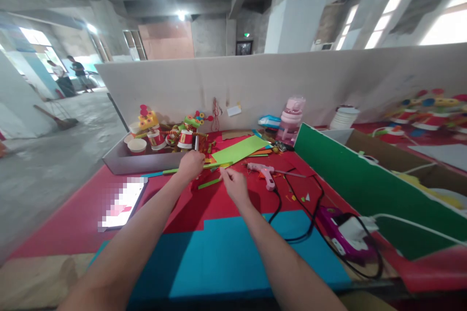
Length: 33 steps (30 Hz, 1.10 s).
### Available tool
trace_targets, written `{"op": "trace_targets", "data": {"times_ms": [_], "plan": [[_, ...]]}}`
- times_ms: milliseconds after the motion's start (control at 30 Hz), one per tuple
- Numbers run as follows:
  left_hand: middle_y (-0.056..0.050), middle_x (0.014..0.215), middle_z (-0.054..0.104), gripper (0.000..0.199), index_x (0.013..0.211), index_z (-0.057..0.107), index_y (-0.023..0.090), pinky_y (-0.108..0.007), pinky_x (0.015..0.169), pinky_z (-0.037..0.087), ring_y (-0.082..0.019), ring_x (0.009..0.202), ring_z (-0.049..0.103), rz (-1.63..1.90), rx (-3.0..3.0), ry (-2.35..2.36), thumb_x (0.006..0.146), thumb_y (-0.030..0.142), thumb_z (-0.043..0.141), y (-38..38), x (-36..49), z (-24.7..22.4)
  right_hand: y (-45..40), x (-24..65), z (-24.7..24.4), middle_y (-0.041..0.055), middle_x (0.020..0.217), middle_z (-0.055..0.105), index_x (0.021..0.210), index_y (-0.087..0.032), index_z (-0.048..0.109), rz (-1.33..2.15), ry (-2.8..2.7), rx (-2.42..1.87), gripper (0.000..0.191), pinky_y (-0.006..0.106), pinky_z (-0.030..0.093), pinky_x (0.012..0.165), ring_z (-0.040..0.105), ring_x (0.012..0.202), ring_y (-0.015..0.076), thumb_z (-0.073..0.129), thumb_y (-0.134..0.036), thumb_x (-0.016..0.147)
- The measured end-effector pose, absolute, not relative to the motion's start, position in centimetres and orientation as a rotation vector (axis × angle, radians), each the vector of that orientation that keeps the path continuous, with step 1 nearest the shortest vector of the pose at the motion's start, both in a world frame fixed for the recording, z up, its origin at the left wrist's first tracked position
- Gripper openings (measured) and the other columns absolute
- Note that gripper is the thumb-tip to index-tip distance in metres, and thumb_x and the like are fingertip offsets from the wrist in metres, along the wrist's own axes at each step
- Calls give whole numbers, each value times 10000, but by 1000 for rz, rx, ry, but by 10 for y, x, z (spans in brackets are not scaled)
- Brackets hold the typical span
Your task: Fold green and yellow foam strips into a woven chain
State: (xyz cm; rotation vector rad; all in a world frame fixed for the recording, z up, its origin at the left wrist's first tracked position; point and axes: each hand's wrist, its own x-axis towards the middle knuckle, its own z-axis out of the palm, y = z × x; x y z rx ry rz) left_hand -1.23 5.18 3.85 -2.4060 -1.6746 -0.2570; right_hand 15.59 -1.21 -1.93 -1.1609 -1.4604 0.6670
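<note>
Near the middle of the red table, my left hand [191,166] is closed over a long, narrow green paper strip [171,171]. A thin pale blade-like piece [197,143] stands up just beyond its knuckles; whether this hand holds it I cannot tell. My right hand [235,185] pinches at the strip's right part with thumb and forefinger. Close to those fingers lies a shorter green strip [209,183]. A light green paper sheet [241,149] rests behind both hands. To the right of my right hand lies a pink hot glue gun [263,173].
A tablet [126,204] lies at left. Behind it, a box [146,162] holds paper cups and cup figures. Blue sheets [204,262] cover the front. At right are a purple power strip [345,235], cables and a green-sided box [350,184]. A pink bottle [291,118] stands behind.
</note>
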Motion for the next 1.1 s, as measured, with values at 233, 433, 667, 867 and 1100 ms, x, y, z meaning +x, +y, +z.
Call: {"op": "trace_targets", "data": {"times_ms": [233, 433, 667, 867, 1100], "plan": [[-206, 932, 677, 269, 921, 716, 118, -349, 778, 481, -298, 956, 632, -126, -2404, -1698, 830, 130, 464, 64, -7, 21, -31, 135, -25, -36, 518, 491, 668, -180, 634, 871, -1876, -995, 371, 229, 266, 496, 424, 501, 105, 503, -457, 878], [-216, 977, 674, 234, 938, 723, 140, -345, 785, 490, -291, 936, 661, -89, -2426, -1829, 828, 213, 529, 64, -1, 15, -33, 132, -26, -33, 521, 499, 666, -165, 655, 886, -1973, -949, 356, 227, 253, 490, 409, 511, 101, 538, -438, 862], [-211, 984, 673, 239, 966, 707, 149, -353, 783, 490, -282, 907, 666, -113, -2430, -1828, 819, 172, 520, 67, -1, 16, -32, 135, -24, -28, 538, 544, 690, -180, 666, 843, -1983, -1010, 283, 226, 264, 502, 445, 524, 106, 555, -375, 861], [-188, 950, 684, 251, 979, 660, 151, -343, 767, 480, -272, 881, 666, -214, -2394, -1756, 836, 124, 456, 58, -15, 53, -32, 136, -23, -25, 579, 564, 687, -182, 644, 814, -2010, -984, 297, 221, 268, 511, 461, 543, 103, 544, -396, 866], [-136, 928, 686, 266, 951, 660, 174, -342, 781, 465, -264, 908, 649, -193, -2329, -1647, 879, 180, 404, 47, -45, 112, -34, 135, -21, -31, 533, 508, 633, -180, 615, 796, -2029, -990, 329, 240, 228, 490, 403, 502, 99, 532, -397, 866]]}}
